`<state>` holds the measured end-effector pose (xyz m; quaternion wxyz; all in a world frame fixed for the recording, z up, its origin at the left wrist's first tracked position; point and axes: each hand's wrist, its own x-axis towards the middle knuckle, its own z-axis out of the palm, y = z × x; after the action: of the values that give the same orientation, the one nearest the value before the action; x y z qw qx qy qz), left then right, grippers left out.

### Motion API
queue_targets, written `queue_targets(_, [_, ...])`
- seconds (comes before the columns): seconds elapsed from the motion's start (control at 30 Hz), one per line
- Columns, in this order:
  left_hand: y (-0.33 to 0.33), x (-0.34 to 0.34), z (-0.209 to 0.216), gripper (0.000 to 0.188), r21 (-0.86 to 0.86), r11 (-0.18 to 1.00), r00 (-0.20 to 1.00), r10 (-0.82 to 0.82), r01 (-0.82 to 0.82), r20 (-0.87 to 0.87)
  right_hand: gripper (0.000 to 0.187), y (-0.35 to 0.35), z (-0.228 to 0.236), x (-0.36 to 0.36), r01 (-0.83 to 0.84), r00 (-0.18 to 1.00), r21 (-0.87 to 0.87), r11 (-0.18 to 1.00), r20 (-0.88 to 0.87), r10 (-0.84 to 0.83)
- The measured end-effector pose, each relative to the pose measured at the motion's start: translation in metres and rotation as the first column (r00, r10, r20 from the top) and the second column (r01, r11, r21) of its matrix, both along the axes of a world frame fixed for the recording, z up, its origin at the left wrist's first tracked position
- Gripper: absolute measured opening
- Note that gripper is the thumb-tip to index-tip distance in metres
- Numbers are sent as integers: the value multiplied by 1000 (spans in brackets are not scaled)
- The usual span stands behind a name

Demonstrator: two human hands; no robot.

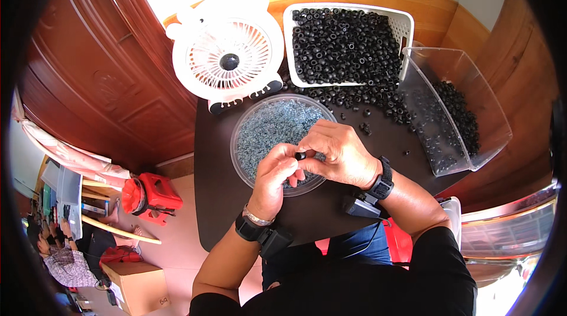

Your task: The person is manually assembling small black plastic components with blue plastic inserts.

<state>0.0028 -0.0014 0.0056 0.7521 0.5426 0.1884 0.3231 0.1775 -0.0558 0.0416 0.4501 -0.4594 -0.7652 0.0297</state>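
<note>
My left hand (pixel 275 175) pinches a small black ring-shaped part (pixel 300 155) between thumb and fingers. From the other side, my right hand (pixel 335 152) closes its fingertips at the same part; whether something tiny sits in them is hidden. Both hands hover over a round clear tub (pixel 235 133) filled with small bluish translucent pieces (pixel 277 118). Beyond them, a white basket (pixel 407 23) is heaped with black ring-shaped parts (pixel 348 44) like the held one. More of these lie loose on the dark table (pixel 218 198) in front of the basket.
A white fan (pixel 229 56) stands at the back left. On the right, a clear plastic bin (pixel 490 109) lies tilted with black parts inside. A red stool (pixel 159 195) and a cardboard box (pixel 139 286) are on the floor at left, near another person (pixel 71 263).
</note>
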Motion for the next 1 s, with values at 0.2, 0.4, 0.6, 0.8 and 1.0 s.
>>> queue_targets(0.2, [0, 0, -1, 25, 49, 999, 1000, -3, 3, -15, 26, 1, -4, -1, 0, 999, 47, 999, 32, -1])
queue_targets(0.4, [0, 1, -4, 24, 44, 999, 1000, 25, -24, -14, 28, 0, -4, -5, 3, 1000, 75, 997, 18, -4])
queue_targets(0.6, [-1, 2, -3, 25, 20, 998, 998, 65, -64, -25, 31, 2, -9, -3, 51, 997, 68, 996, 47, -54])
queue_targets(0.8, [3, -2, -5, 25, -52, 989, 989, 143, -142, 34, 34, 8, 8, -6, -7, 993, -27, 1000, 117, 10])
queue_targets(1.0, [18, -12, -2, 20, -143, 955, 955, 277, -261, 106, 27, 23, -9, 23, 202, 871, -392, 897, 491, 19])
